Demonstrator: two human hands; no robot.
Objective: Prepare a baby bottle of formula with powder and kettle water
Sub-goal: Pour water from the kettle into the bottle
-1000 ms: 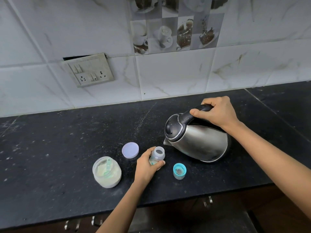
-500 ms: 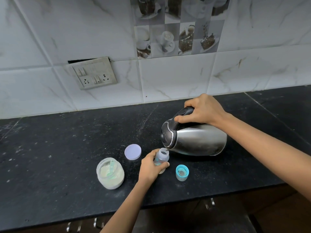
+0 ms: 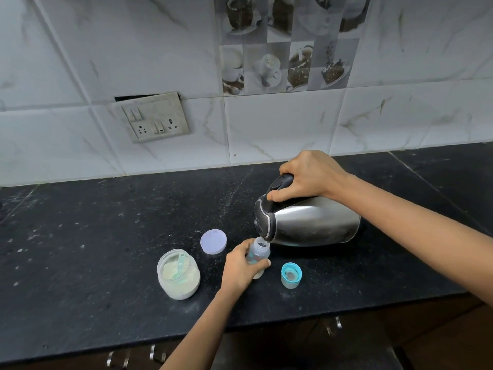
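Spanning the view, a speckled black counter (image 3: 106, 236) meets white marble-look tiles (image 3: 280, 129) with a switch plate (image 3: 154, 117). The right hand (image 3: 312, 174) grips the kettle (image 3: 314, 222) by its handle. The kettle is tipped near level, with its spout toward 9 o'clock over the bottle (image 3: 258, 252). The bottle stands mouth-up at centre, gripped by the left hand (image 3: 238, 268), and its markings are too small to read.

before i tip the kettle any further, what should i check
1. Spout of the kettle over the mouth of the bottle: ok.
2. Bottle gripped by the left hand: ok.
3. Kettle handle gripped by the right hand: ok.
4. Water level in the bottle: cannot tell.
5. The teal cap close by on the counter: ok.
6. The powder jar covered: not ok, its lid lies beside it.
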